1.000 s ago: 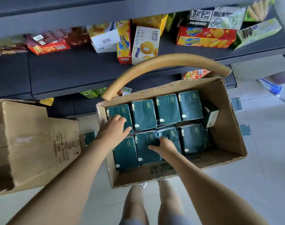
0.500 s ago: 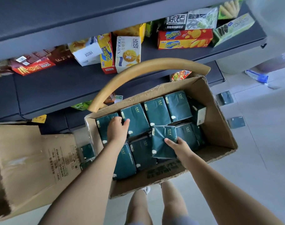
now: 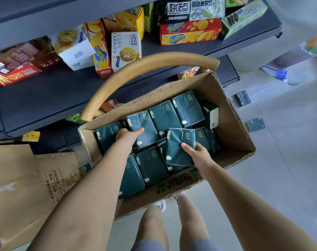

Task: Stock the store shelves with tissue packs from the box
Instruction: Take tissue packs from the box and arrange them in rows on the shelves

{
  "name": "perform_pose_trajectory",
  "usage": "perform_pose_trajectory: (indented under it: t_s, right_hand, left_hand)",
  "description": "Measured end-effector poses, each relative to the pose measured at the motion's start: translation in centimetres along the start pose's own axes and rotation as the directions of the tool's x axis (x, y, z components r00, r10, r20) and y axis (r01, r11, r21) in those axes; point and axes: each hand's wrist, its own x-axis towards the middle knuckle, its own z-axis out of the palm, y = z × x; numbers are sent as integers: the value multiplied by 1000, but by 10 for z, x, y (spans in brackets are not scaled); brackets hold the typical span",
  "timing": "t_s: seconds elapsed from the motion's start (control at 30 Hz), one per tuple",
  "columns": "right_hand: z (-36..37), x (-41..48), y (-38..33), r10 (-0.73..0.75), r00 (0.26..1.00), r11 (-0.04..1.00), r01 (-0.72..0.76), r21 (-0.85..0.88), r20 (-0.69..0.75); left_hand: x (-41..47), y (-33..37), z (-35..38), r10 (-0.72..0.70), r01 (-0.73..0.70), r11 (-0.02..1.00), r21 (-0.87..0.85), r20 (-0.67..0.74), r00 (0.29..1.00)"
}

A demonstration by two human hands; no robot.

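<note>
A dark store shelf (image 3: 63, 98) carrying biscuit cartons (image 3: 190, 33) runs behind the open cardboard box (image 3: 235, 127), which holds two rows of dark green tissue packs (image 3: 188, 107). The right hand (image 3: 199, 154) pinches a tilted pack (image 3: 177, 144) raised above the front row near the box's front edge. The left hand (image 3: 127, 137) grips a back-row pack (image 3: 145, 124) toward the box's left corner, thumb across its top.

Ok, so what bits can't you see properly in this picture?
All in the head view:
1. Fingers of the left hand: tucked down between tissue packs, hidden by the hand itself.
2. Packs below the top layer: covered by those above in the box.
3. Lower-shelf snacks: mostly behind the box wall and tan handle.
4. Colourful thing at the right edge: blurred.
</note>
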Motion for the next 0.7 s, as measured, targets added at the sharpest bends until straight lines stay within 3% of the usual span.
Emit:
perform_pose_trajectory:
  t_s: [0.1,0.2,0.4,0.7]
  right_hand:
    - [0,-6,-11,-45,999,998,45,-39,-15]
    - [0,-19,-25,-100,994,986,93,-140,-40]
    - [5,-59,-71,-271,963,927,259,-270,-5]
    - [5,-149,-177,-555,825,765,555,-325,103]
  left_hand:
    - [-3,-4,-12,-2,2,1000,-28,25,1000]
    - [-20,-9,-29,9,2,986,-167,67,998]
    - [-74,-5,-70,132,-80,932,-353,125,983]
    - [-190,26,-132,458,-330,699,-635,43,888]
